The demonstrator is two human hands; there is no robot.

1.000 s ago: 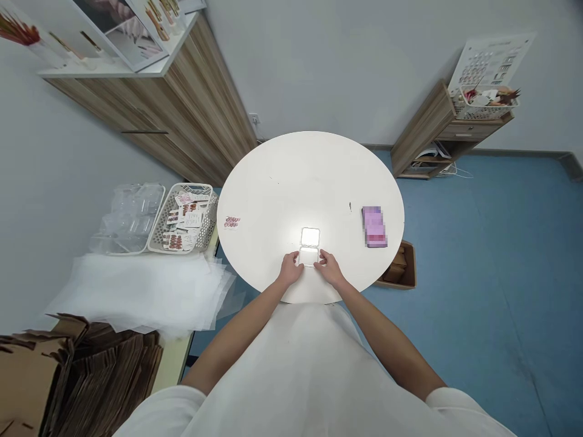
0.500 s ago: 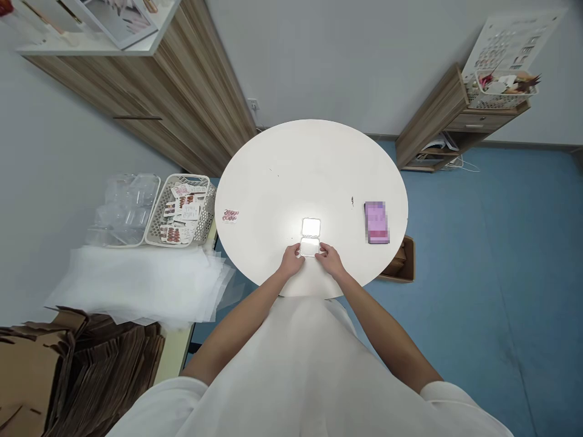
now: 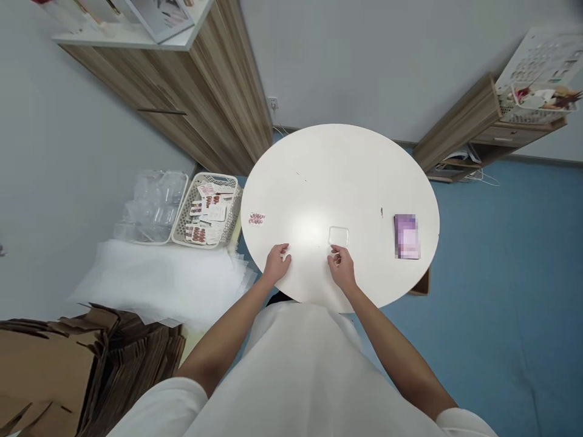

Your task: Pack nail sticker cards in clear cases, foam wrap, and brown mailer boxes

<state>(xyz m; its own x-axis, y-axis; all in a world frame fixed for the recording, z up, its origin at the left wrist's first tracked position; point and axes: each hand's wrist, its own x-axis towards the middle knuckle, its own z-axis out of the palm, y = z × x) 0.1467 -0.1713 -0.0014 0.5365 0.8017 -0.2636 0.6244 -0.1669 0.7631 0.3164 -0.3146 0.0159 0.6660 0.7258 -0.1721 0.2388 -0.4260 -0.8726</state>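
Observation:
A small clear plastic case lies flat on the round white table and shows as a single square. My right hand is just in front of it, fingers curled, with the fingertips pinched on its near edge. Further left, my left hand rests on the table apart from the case, loosely open and holding nothing. A small pink nail set lies near the table's left edge, beyond my left hand.
A purple pack lies at the table's right. Left of the table stand a white basket of nail cards, clear plastic trays, white foam sheets and flat cardboard. A brown box sits below the table's right edge.
The case showed two open halves before and now shows one square. My left hand has let go and moved left along the table. My right hand stays at the case.

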